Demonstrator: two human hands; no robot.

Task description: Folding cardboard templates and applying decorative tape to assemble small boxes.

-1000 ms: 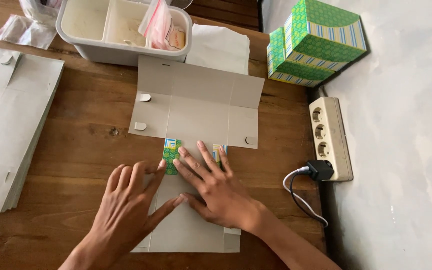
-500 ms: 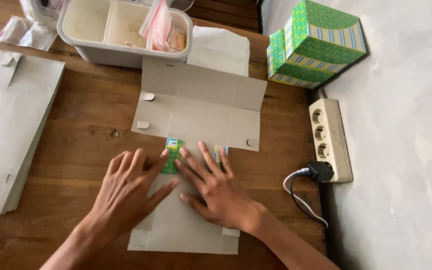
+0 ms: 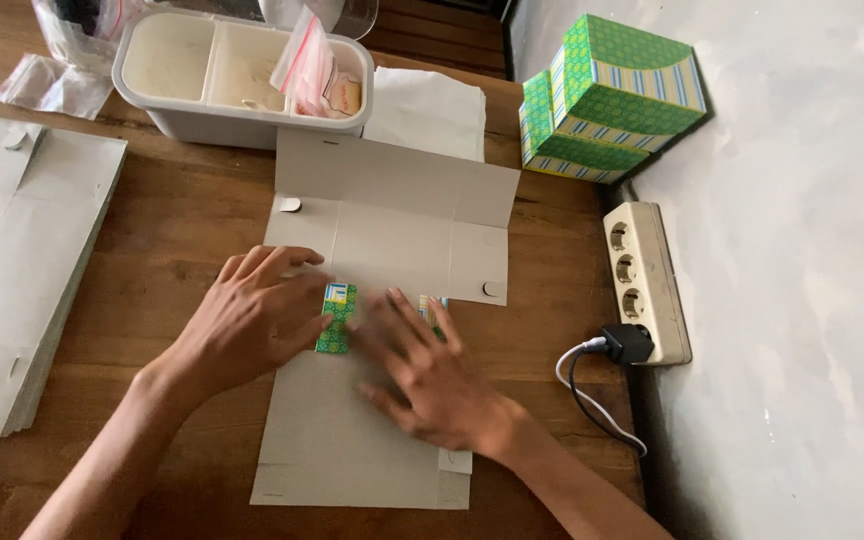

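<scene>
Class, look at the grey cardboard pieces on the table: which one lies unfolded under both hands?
The flat box blank at the table's middle, under the left hand and right hand. The other sheets lie stacked at the left, untouched.

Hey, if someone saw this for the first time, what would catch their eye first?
Two bare hands pressing on a flat grey cardboard box blank at the middle of the brown wooden table: the left hand beside a small green patterned flap, the right hand just right of it. Next, the bright green patterned finished boxes stacked against the wall, far right.
</scene>
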